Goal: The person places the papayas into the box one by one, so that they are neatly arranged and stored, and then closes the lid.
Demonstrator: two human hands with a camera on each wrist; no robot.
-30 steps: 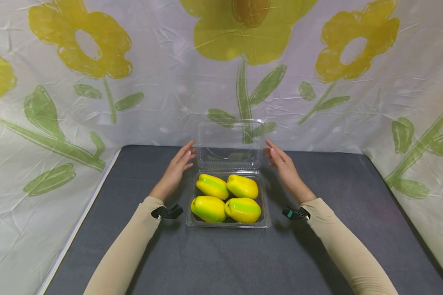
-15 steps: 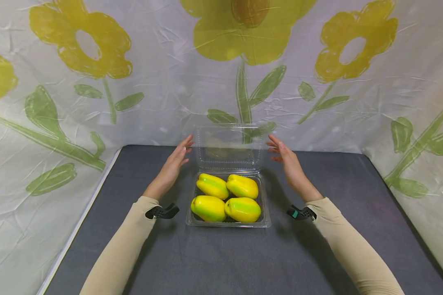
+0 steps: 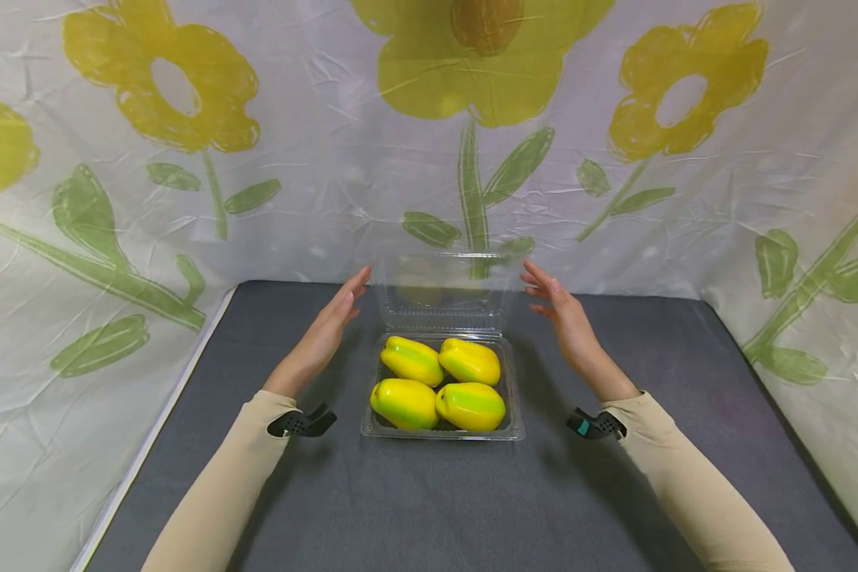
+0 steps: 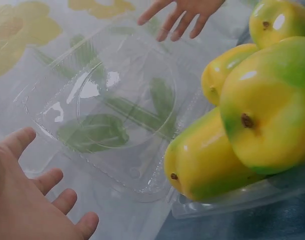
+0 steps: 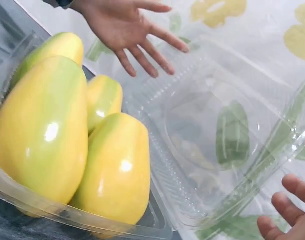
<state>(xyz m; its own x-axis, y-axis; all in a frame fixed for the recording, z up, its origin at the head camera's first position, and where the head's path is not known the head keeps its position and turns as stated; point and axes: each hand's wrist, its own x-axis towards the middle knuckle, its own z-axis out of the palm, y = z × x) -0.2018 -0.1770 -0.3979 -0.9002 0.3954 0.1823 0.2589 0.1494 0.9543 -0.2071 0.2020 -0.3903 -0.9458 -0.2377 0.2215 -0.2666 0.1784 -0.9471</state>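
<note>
A clear plastic clamshell box (image 3: 443, 435) sits on the table, its lid (image 3: 443, 306) raised at the back. Several yellow-green papayas (image 3: 403, 403) lie in the base in two rows. To the left of the lid is my left hand (image 3: 320, 338), fingers spread and holding nothing. My right hand (image 3: 573, 332) is on the lid's other side, also with extended fingers and an empty palm. Both hands stand apart from the lid. In the right wrist view, the transparent lid (image 5: 207, 135) leans between the two hands.
A dark grey cloth (image 3: 443, 508) covers the table around the box. Behind and at the sides hangs a white curtain (image 3: 314, 183) printed with yellow flowers. Each wrist wears a black strap (image 3: 303, 423).
Both hands have drawn outward, away from the lid's sides. The lid's top edge has sunk lower in view. The papayas and the base have stayed in place.
</note>
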